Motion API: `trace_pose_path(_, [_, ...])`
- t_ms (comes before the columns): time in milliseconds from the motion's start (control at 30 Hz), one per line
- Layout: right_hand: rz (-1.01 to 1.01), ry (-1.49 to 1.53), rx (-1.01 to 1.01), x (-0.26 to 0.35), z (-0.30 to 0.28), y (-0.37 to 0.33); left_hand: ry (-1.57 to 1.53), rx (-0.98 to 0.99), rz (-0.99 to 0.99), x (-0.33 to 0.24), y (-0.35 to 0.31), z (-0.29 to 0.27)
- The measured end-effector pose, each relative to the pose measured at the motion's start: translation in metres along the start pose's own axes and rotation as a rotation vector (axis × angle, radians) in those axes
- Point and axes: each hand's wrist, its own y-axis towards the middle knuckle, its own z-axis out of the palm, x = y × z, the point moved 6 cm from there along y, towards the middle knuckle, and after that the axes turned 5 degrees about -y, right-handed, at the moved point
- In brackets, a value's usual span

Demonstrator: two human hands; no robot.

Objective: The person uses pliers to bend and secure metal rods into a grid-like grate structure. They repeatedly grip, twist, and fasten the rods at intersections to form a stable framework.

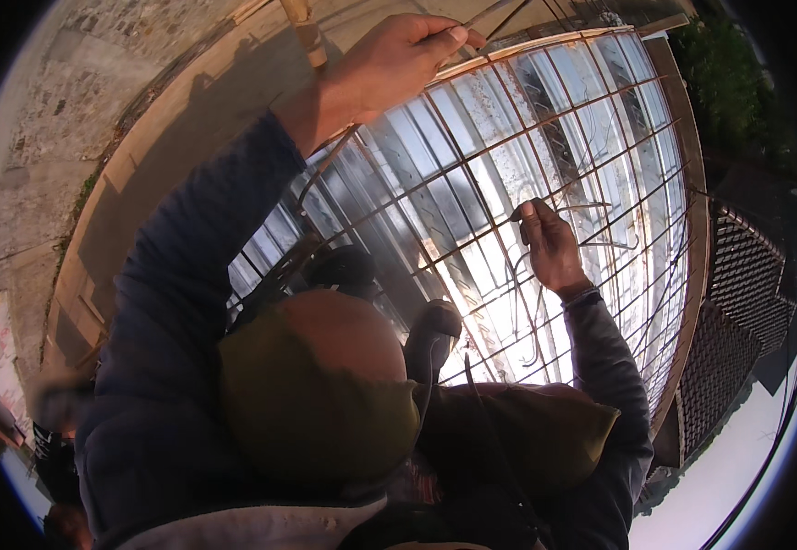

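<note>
My left grip (389, 69) is at the far edge of the bar mesh (465, 162), fingers pinched together (on what, I cannot tell). My right grip (552, 246), above the mesh's middle, is closed on bent wires (611, 245) that spread over it. Between the two, the mesh leaves me open room; my knees (320, 394) crowd its near side. A wooden rim (692, 160) bounds its right, a tiled roof (747, 275) beyond; within that rim, ribbed metal sheets (449, 206) lie beneath the mesh.

Left arm (206, 220) out long, left hand (389, 69) pinched at the deck's (485, 179) far edge; right elbow (632, 445) bent, right hand (554, 249) curled, fingertips (528, 210) together!
</note>
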Motion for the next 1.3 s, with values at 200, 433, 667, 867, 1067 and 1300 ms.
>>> trace_pose_path(200, [0.062,-0.907,0.331,-0.055,-0.066,-0.072,-0.028,0.264,-0.007,-0.030,0.007,-0.065])
trace_pose_path(433, [-0.601,-0.107,-0.302,0.201,-0.117,0.027,-0.019,0.595,0.013,-0.058,-0.023,-0.030])
trace_pose_path(667, [0.014,0.599,-0.249,0.155,-0.096,0.041,0.802,-0.434,0.514,-0.035,-0.081,-0.083])
trace_pose_path(867, [0.100,0.807,-0.254,0.144,-0.087,0.028,-0.164,-0.615,0.151,0.117,-0.122,-0.149])
trace_pose_path(1067, [-0.073,0.922,-0.055,0.163,-0.058,0.025,-0.431,-0.723,0.153,0.160,-0.093,-0.158])
trace_pose_path(1300, [-0.090,0.689,0.083,0.158,-0.030,0.016,-0.415,-0.954,-0.065,0.153,-0.101,-0.188])
